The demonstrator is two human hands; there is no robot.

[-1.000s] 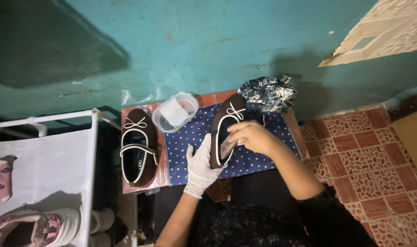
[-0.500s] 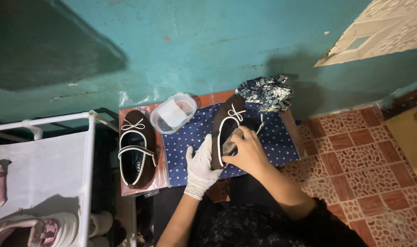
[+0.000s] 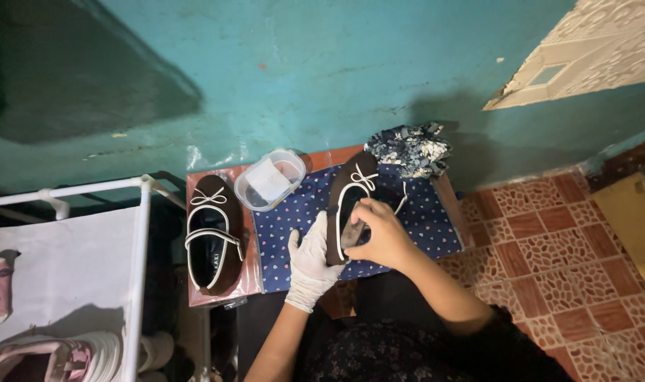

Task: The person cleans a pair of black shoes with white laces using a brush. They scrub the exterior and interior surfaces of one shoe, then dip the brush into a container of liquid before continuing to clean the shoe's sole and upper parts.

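Observation:
A dark brown flat shoe with white trim and a white bow (image 3: 352,189) lies on a blue dotted cloth (image 3: 301,219). My left hand (image 3: 310,260), in a white glove, grips the shoe's heel end. My bare right hand (image 3: 382,233) rests over the shoe's opening with fingers curled on a small dark object; what that object is stays unclear. The matching second shoe (image 3: 212,233) lies apart to the left on the reddish table top (image 3: 246,279).
A clear plastic tub with a white lid (image 3: 269,180) sits at the table's back. A crumpled floral cloth (image 3: 409,150) lies at the back right. A teal wall rises behind. A white rack with shoes (image 3: 68,283) stands left; patterned red floor tiles (image 3: 542,240) lie right.
My right hand has shifted slightly along the shoe's opening while the gloved left hand keeps its hold. The view has drifted a little.

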